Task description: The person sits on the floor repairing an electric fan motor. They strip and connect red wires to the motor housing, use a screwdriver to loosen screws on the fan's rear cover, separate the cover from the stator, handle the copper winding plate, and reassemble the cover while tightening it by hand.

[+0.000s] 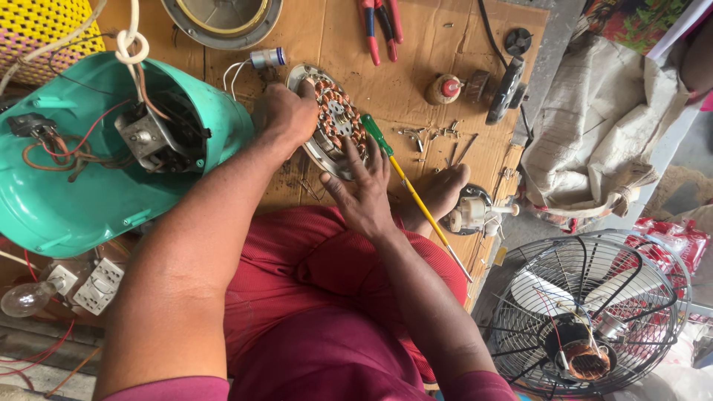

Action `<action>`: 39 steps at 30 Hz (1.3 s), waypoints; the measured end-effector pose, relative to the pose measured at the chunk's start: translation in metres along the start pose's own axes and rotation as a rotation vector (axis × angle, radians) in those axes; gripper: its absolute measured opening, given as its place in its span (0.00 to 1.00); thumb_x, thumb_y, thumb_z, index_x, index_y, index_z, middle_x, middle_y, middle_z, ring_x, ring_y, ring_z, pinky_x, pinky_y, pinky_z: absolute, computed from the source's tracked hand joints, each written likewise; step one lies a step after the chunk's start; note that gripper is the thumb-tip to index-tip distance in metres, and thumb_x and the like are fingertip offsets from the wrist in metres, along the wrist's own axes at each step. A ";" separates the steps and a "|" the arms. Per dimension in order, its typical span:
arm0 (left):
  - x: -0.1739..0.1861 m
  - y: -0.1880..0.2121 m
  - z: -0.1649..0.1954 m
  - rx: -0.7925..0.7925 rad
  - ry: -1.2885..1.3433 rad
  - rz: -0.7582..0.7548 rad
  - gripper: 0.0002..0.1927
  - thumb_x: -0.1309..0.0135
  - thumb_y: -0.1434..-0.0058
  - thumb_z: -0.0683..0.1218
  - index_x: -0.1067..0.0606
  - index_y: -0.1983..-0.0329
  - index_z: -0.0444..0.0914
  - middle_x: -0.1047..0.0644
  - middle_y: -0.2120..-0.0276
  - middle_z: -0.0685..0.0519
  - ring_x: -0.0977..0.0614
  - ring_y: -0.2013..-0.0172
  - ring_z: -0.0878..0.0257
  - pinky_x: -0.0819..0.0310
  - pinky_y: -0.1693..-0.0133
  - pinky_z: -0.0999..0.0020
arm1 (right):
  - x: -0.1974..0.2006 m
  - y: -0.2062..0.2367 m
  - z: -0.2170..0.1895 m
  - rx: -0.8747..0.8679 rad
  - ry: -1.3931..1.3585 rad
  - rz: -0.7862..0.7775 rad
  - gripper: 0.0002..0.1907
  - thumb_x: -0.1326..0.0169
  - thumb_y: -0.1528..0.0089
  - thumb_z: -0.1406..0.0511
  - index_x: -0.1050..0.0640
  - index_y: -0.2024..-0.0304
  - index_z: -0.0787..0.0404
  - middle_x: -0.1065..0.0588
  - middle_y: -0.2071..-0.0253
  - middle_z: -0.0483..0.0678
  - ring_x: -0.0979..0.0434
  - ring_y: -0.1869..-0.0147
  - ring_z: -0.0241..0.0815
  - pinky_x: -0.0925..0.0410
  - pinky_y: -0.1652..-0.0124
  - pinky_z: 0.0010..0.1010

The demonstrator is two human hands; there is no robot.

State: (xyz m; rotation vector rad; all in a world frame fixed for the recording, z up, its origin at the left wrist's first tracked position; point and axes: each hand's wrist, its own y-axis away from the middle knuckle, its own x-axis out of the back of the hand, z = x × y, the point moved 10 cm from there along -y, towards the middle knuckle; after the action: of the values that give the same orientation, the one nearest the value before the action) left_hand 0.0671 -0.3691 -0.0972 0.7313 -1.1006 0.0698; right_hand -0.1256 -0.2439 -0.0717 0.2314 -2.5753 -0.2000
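Observation:
A round fan motor stator [334, 119] with copper windings lies tilted on a sheet of cardboard [416, 44]. My left hand [286, 111] grips its left rim, fingers curled over the top edge. My right hand [364, 189] rests on the stator's lower right side with fingers spread across the windings. A screwdriver [405, 182] with a green handle and yellow shaft lies slanted under or beside my right hand, its tip pointing down right. White wires run from the stator to a small cylindrical capacitor [266, 58].
A teal fan housing [89, 193] with wiring stands at left. Red pliers [380, 26], loose screws [434, 137], a small red-topped part [445, 89] and a black wheel [506, 89] lie on the cardboard. A caged fan [587, 312] stands at lower right, a bare foot [442, 189] nearby.

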 end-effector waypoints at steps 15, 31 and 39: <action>0.005 0.006 0.002 0.050 0.090 -0.017 0.34 0.51 0.35 0.66 0.21 0.60 0.28 0.20 0.60 0.32 0.17 0.54 0.40 0.23 0.50 0.51 | 0.002 0.002 -0.015 0.021 -0.149 -0.076 0.42 0.37 0.38 0.55 0.38 0.25 0.57 0.42 0.22 0.54 0.54 0.15 0.59 0.53 0.26 0.61; 0.003 0.018 0.004 -0.057 0.273 -0.034 0.32 0.53 0.33 0.67 0.20 0.64 0.33 0.18 0.66 0.39 0.14 0.62 0.47 0.22 0.58 0.51 | -0.040 0.027 0.112 -0.962 -0.834 0.114 0.26 0.49 0.32 0.55 0.26 0.41 0.68 0.25 0.53 0.55 0.22 0.57 0.48 0.28 0.61 0.41; -0.020 0.054 -0.060 -0.077 0.622 0.016 0.30 0.50 0.26 0.63 0.21 0.64 0.30 0.20 0.71 0.43 0.21 0.67 0.56 0.25 0.62 0.56 | -0.059 0.014 0.115 -0.903 -1.344 0.111 0.19 0.59 0.30 0.58 0.25 0.48 0.63 0.23 0.54 0.54 0.21 0.57 0.49 0.23 0.56 0.43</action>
State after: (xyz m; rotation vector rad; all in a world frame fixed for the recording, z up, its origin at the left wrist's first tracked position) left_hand 0.0836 -0.2873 -0.1012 0.5737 -0.5105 0.2494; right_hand -0.1386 -0.2072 -0.1963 -0.5843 -3.2709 -1.9556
